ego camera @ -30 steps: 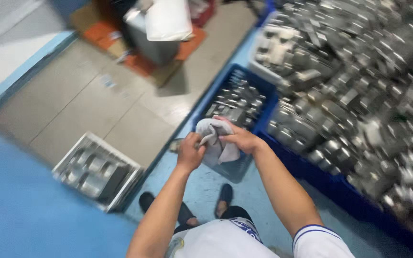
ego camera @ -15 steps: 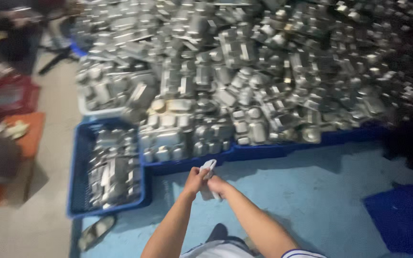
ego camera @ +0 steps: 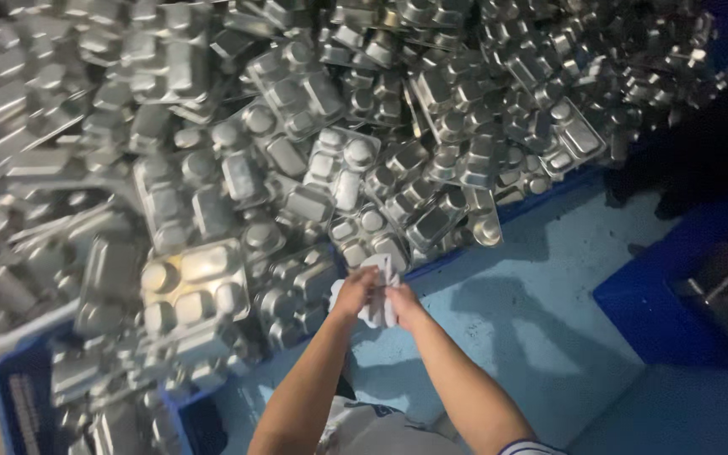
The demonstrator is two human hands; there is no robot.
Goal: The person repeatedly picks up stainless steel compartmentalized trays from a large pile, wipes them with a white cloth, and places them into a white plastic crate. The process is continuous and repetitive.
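My left hand (ego camera: 354, 292) and my right hand (ego camera: 404, 305) are pressed together in front of me, both gripping a crumpled white cloth (ego camera: 378, 274). The cloth sticks out above and between the fingers. Right past the hands lies a huge heap of steel compartment trays (ego camera: 313, 160), upside down and jumbled. The nearest trays (ego camera: 297, 291) sit just left of my left hand.
Blue crates (ego camera: 18, 404) hold the trays at the lower left, and a blue rim (ego camera: 541, 198) edges the heap. A light blue floor (ego camera: 541, 312) spreads to the right. A dark blue bin (ego camera: 684, 295) stands at the right edge.
The view has swung from the floor and crates on the left toward the tray heap, which is now much closer. Both hands have kept hold of the white cloth.
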